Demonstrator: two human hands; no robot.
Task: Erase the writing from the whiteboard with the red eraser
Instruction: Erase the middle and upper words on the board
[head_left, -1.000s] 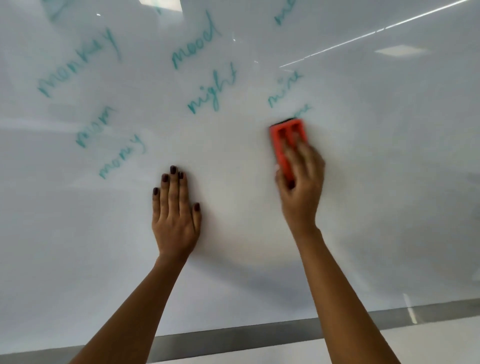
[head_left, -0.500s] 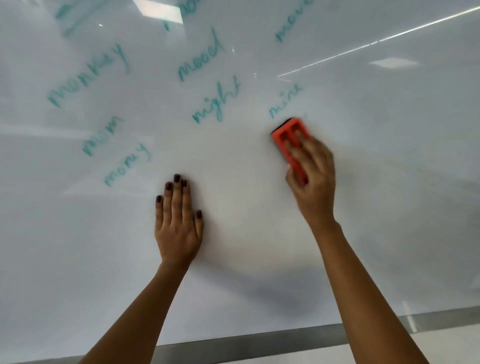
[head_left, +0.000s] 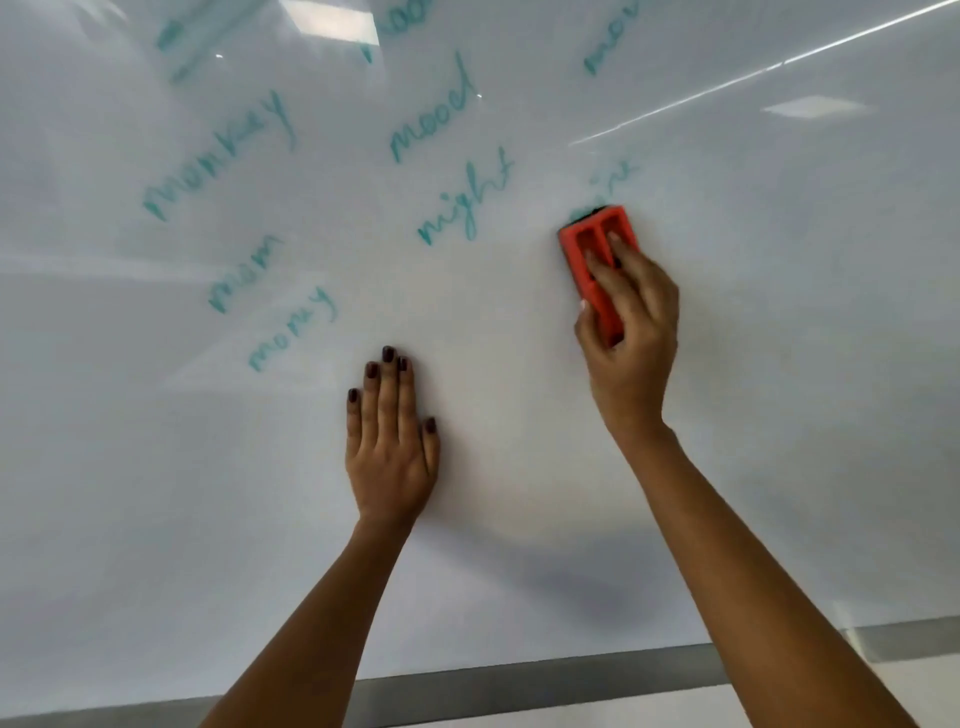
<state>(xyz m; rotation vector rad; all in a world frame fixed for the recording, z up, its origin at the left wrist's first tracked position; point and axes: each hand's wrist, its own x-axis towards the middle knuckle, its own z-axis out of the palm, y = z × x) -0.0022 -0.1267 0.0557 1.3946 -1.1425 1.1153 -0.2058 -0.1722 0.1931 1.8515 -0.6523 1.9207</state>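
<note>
Wiping at the word "mine" (head_left: 610, 176) with the eraser (head_left: 597, 260), its top edge on the word's smudged lower letters.

Right hand (head_left: 631, 332) grips the eraser: fingers (head_left: 621, 265) curled over its ribbed back, thumb on its 9 o'clock side, its long axis tilted toward 11 o'clock. Left hand (head_left: 389, 447) lies flat on the whiteboard (head_left: 779, 364), fingers together, holding nothing. The eraser looks light and stiff, likely with a soft pad beneath; the glossy board should let it slide easily, so firm pressure across its back suits best. From the eraser, bare board opens from 3 to 6 o'clock; "night" (head_left: 467, 200) sits at 9 o'clock, "mood" (head_left: 434, 111) at 11, other words farther toward 9. The frame (head_left: 519, 680) runs along the bottom, well apart.
</note>
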